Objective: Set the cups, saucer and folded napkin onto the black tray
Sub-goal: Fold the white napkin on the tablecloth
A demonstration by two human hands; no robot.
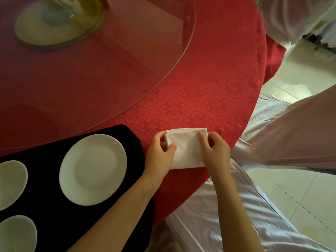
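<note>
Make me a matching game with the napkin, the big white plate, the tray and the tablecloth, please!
Things:
1. folded napkin
2. big white plate
3. black tray
4. tablecloth

Clues:
A. red with a woven pattern
B. held at its sides by the left hand and the right hand
C. lying on the tray
D. carrying three white dishes

Right pairs: 1-B, 2-C, 3-D, 4-A
</note>
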